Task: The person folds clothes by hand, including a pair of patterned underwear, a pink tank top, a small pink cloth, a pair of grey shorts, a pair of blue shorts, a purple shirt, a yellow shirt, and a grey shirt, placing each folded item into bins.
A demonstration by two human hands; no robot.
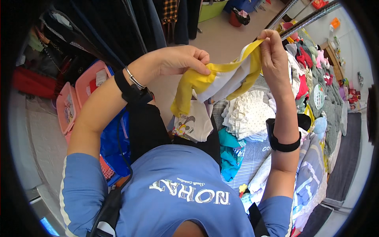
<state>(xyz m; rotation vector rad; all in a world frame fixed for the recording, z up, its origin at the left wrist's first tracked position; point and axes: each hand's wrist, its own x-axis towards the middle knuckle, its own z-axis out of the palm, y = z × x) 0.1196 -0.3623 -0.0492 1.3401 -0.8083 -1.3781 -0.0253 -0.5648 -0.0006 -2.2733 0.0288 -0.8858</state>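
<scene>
A small yellow-and-white garment (220, 81) hangs stretched between my two hands, above my lap. My left hand (189, 60) pinches its yellow edge band at the left, thumb on top. At the other end of the same band, my right hand (272, 51) grips it, held higher and farther forward. One yellow sleeve or leg dangles at the left; folds hide part of the cloth. Under it, a pale garment with a cartoon print (197, 124) lies across my lap, its upper part covered by the yellow cloth.
At my right, a cream dotted ruffled garment (250, 114) and a teal garment (231, 158) lie on a grey striped cover (254, 157). Pink plastic baskets (66, 111) and a blue bag (114, 142) stand at my left. Dark trousers (103, 29) hang ahead. Metal poles (311, 19) rise at front right.
</scene>
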